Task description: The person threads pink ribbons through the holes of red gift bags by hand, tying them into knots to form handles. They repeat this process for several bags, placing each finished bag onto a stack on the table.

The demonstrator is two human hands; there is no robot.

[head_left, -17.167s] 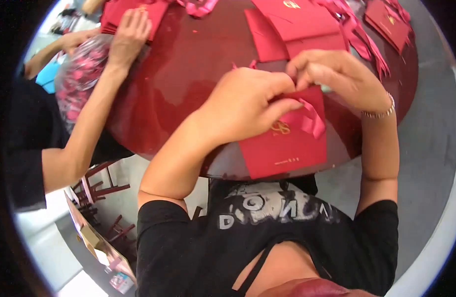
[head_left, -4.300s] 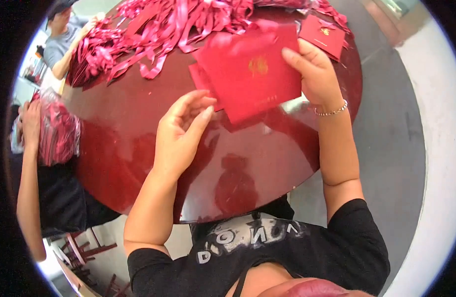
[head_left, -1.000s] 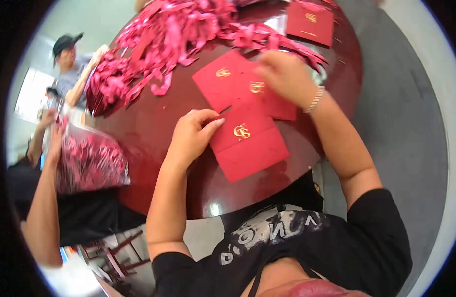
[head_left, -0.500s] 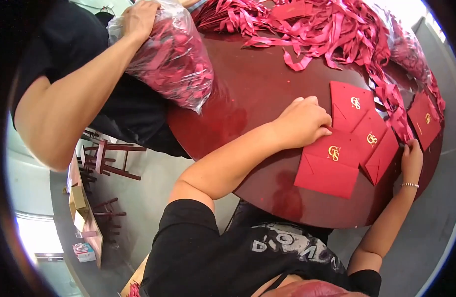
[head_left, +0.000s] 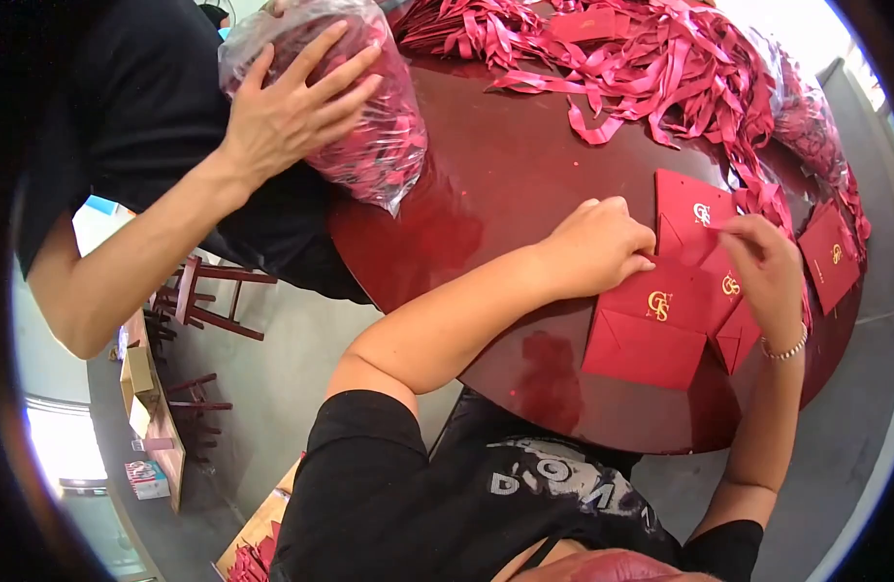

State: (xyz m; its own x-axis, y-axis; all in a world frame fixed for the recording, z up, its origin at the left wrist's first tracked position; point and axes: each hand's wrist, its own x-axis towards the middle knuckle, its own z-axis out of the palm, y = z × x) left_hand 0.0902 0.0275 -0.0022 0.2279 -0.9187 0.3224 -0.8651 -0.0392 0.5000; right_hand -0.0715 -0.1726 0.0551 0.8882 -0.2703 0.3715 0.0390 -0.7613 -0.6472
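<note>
My left hand point(head_left: 604, 244) is closed on the top edge of a red paper gift bag point(head_left: 650, 335) with a gold "GS" print, lying flat near the table's edge. My right hand point(head_left: 769, 272), with a beaded bracelet at the wrist, is raised over the neighbouring bags. Thumb and forefinger are pinched on what looks like the end of a red ribbon point(head_left: 720, 227). Beneath that hand lie another folded bag point(head_left: 733, 335) and, behind it, a third bag point(head_left: 675, 204).
A heap of red ribbons point(head_left: 660, 68) covers the far side of the round table point(head_left: 505, 194). One more bag point(head_left: 831, 257) lies at right, beside a plastic-wrapped bundle point(head_left: 806, 107). At left, another person's hand point(head_left: 292, 112) rests on a plastic sack of ribbons point(head_left: 393, 145). Stools point(head_left: 214, 296) stand behind.
My right hand has moved left and up from the ribbon strip at right to above the bags. My left hand stays on the bag. The other person's hand has shifted down over the sack.
</note>
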